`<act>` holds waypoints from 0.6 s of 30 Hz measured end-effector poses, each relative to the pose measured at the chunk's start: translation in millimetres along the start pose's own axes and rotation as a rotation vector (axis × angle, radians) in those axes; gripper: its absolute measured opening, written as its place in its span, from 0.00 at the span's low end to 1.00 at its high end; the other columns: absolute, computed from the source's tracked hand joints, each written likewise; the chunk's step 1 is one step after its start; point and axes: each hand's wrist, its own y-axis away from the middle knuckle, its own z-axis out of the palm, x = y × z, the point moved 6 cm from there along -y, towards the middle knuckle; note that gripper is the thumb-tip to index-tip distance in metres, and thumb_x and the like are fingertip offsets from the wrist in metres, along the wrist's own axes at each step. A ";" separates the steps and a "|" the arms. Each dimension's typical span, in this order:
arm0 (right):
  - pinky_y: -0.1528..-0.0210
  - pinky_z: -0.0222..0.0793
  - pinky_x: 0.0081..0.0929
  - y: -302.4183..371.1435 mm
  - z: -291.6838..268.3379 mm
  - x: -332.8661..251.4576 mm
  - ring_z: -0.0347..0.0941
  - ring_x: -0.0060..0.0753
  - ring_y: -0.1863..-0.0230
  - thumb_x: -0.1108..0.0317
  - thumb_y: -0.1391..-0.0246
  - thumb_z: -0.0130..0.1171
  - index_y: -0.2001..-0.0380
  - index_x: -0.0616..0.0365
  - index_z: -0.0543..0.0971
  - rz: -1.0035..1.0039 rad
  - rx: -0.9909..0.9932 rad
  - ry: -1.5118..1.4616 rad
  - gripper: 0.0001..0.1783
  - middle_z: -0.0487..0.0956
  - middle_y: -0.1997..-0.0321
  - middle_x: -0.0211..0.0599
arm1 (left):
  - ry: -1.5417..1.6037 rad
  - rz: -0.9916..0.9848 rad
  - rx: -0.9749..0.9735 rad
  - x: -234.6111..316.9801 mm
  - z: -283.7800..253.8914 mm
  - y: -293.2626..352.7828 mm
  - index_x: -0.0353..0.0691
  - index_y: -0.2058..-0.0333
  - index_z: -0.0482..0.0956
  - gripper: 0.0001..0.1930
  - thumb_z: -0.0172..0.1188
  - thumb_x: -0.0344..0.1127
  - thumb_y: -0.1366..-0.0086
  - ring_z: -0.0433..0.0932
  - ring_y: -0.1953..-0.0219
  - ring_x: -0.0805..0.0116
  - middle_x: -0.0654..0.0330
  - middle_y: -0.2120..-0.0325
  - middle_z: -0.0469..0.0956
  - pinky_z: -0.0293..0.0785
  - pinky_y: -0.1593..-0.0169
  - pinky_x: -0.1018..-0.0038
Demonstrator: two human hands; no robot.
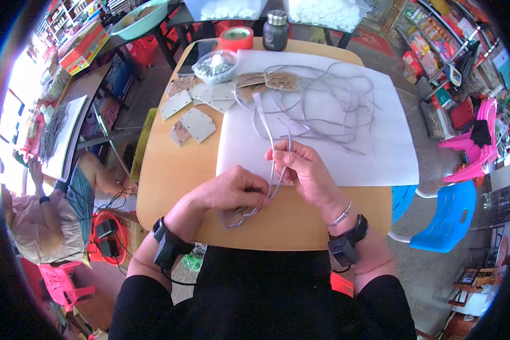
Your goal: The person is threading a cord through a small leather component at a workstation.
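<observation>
My left hand (235,190) is closed near the table's front edge, its fingers pinching a thin grey cord (273,184). Under that hand a small brown card (232,216) shows in part, with cord looped at its edge; whether the fingers also grip the card is hidden. My right hand (303,167) is raised just to the right, thumb and fingers closed on the same cord, which forms a narrow upright loop between the hands. Beyond them, loose grey cord (354,107) lies in wide tangled loops on a white sheet (317,170).
Several flat cards (198,126) lie at the table's left, beside a clear tub (215,67) of small pieces. Red tape (237,38) and a dark bottle (275,31) stand at the far edge. Another person (45,215) sits left; a blue chair (445,218) is right.
</observation>
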 end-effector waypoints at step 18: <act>0.78 0.63 0.19 -1.3 -68.6 -28.9 0.66 0.21 0.81 0.58 0.45 0.55 0.61 0.62 0.71 -0.374 0.564 -0.071 0.17 0.70 0.74 0.30 | 0.306 -0.051 0.284 -8.8 -18.8 13.2 0.33 0.64 0.79 0.10 0.59 0.35 0.40 0.71 0.73 0.83 0.67 0.77 0.76 0.67 0.69 0.83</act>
